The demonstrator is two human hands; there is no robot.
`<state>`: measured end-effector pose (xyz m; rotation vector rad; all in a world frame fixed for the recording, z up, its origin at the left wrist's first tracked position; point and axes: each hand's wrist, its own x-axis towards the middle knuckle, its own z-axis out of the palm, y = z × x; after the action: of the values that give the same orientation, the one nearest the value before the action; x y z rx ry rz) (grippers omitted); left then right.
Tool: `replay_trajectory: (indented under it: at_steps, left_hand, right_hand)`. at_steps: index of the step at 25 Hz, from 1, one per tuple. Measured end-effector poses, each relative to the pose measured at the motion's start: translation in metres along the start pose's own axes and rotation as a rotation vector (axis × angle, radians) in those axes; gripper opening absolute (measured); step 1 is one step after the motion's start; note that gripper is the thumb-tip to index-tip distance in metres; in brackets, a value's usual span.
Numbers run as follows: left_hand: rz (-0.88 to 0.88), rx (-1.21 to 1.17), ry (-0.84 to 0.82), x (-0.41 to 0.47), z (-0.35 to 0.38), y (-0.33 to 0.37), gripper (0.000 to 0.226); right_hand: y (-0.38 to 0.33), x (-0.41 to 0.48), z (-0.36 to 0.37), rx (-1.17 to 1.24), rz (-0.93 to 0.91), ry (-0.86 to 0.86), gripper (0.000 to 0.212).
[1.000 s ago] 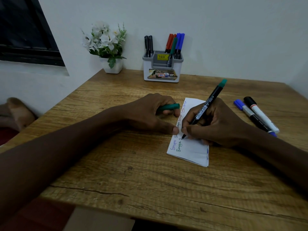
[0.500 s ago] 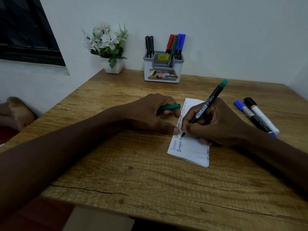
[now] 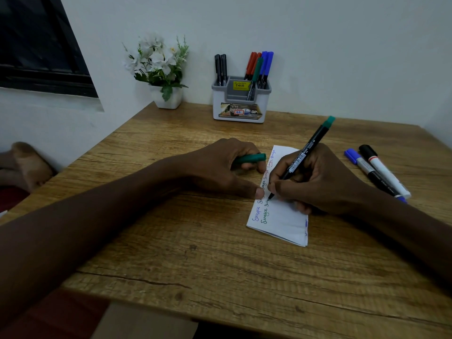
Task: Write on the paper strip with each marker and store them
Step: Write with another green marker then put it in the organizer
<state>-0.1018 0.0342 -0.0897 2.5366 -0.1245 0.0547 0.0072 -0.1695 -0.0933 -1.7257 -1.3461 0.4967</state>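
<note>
A folded white paper strip (image 3: 281, 221) lies on the wooden table, with blue, red and green words along its left edge. My right hand (image 3: 318, 179) grips a black marker with a green end (image 3: 308, 150), its tip down on the paper in the second line of writing. My left hand (image 3: 220, 167) holds the green cap (image 3: 252, 158) in curled fingers, and its thumb presses the strip's left edge. A grey-and-white marker holder (image 3: 241, 113) stands at the back with black, red, green and blue markers in it.
Two capped markers, one blue (image 3: 367, 170) and one with a black cap and white body (image 3: 384, 170), lie to the right of my right hand. A white pot of white flowers (image 3: 166, 96) stands at the back left by the wall. The table's front edge (image 3: 220, 311) is near me.
The marker tip has crept slightly up along the green line of writing. My left hand has stayed in place with the cap.
</note>
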Motion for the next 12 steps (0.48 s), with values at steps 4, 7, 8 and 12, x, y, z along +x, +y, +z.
replay_trajectory:
  at_steps: [4,7,8,12]
  left_hand:
    - [-0.033,0.033,0.069,-0.0010,0.0049,-0.0023,0.052]
    - [-0.041,0.032,0.079,-0.0018,0.0067,-0.0029,0.055]
    - [-0.045,0.030,0.080,-0.0019,0.0068,-0.0032,0.055]
    - [-0.024,0.009,0.044,-0.0008,0.0043,-0.0030,0.050]
  right_hand:
    - [-0.0004,0.0006,0.0002,0.001,0.010,0.004,0.006]
    - [-0.0001,0.0007,0.0003,0.009,0.018,0.011,0.006]
    - [-0.0001,0.0006,0.0003,0.005,0.020,0.010,0.006]
    - [0.0002,0.0006,-0.0006,0.017,0.044,0.016,0.007]
